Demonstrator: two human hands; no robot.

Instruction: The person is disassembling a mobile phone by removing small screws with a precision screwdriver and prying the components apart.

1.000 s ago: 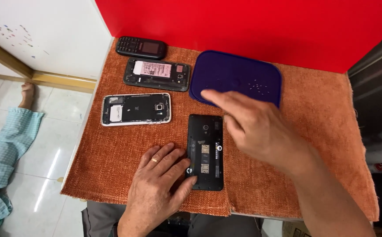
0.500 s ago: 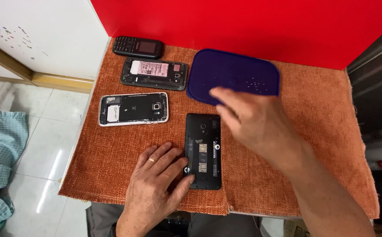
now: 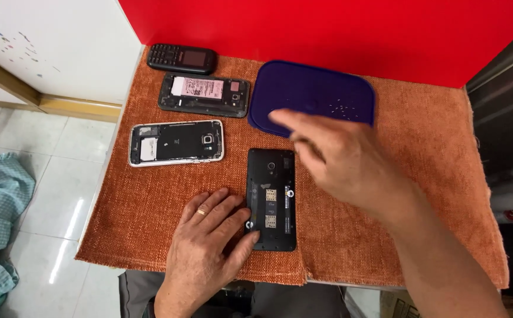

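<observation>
A black phone with its back cover off (image 3: 271,197) lies on an orange cloth (image 3: 386,247), its card slots showing. My left hand (image 3: 209,238), wearing a ring, rests flat on the cloth and its fingertips touch the phone's left edge. My right hand (image 3: 342,162) hovers just right of the phone, index finger stretched out over the near edge of a dark blue lid (image 3: 312,94). Whether the right hand pinches something small I cannot tell.
A white-rimmed open phone (image 3: 175,142), another opened phone with a white battery (image 3: 204,94) and a small black keypad phone (image 3: 182,58) lie at the left back. A red wall (image 3: 327,29) stands behind. The cloth's left edge drops to a tiled floor.
My right hand has slid from above the black phone's top to its right side. The left hand stays against the phone.
</observation>
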